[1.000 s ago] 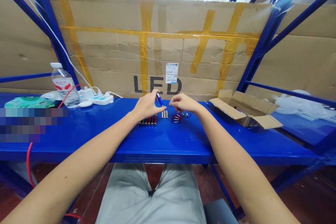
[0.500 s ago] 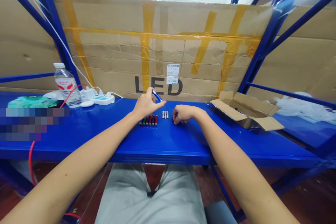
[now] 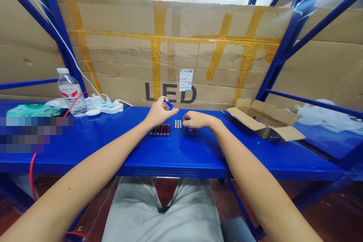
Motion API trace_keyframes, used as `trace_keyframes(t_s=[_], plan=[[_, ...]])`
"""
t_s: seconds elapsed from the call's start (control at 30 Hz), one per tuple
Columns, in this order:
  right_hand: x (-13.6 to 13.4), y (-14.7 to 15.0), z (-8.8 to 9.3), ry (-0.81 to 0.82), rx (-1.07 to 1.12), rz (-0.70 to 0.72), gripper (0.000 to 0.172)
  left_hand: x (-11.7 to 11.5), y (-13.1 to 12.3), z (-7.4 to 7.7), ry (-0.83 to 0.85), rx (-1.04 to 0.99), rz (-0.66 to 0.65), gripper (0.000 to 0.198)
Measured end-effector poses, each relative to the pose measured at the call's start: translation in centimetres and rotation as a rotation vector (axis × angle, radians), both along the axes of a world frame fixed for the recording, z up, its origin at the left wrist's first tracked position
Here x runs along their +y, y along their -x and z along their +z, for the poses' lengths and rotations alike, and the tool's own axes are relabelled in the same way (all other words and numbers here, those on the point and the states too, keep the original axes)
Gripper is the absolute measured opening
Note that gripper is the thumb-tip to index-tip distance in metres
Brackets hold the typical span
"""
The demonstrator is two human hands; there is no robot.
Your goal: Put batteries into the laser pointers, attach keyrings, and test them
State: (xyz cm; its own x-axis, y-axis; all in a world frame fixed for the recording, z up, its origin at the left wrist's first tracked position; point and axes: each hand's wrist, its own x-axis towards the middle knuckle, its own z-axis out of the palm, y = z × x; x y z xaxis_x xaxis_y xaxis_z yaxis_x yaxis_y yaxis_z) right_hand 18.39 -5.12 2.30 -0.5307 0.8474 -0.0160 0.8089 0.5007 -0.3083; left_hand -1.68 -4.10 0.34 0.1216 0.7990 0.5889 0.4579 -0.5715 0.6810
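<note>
My left hand (image 3: 157, 114) is closed round a small blue pen-shaped tube (image 3: 169, 104), held tilted above the blue shelf top (image 3: 181, 147). Below it lies a row of several similar tubes in red, green and blue (image 3: 160, 130). A small cluster of silver button cells (image 3: 178, 123) sits just to the right of the row. My right hand (image 3: 195, 120) is curled with its fingers pressed down over a pile of coloured clips (image 3: 191, 129), mostly hidden under it. I cannot make out what its fingers grip.
An open cardboard box (image 3: 266, 121) lies at the right. At the left stand a water bottle (image 3: 70, 93), a white power strip (image 3: 109, 106) with a red cable, and a green packet (image 3: 32, 110). A taped cardboard sheet marked LED (image 3: 170, 49) closes the back.
My right hand dropped from beside the blue tube onto the pile of clips, then shifted slightly left towards the button cells. My left hand kept the tube, tilting it flatter.
</note>
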Motion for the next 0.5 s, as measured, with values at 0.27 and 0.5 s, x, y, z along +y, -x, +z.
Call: trace_keyframes(t_s=[0.27,0.5], plan=[[2.0,0.4,-1.3,0.106,0.725,-0.275,0.019,1.2,0.6,0.7,0.674,-0.675,-0.463,0.023],[3.2,-0.1,-1.7,0.035,1.027,-0.358,0.023,2.1,2.5,1.6,0.852,-0.861,-0.567,0.019]])
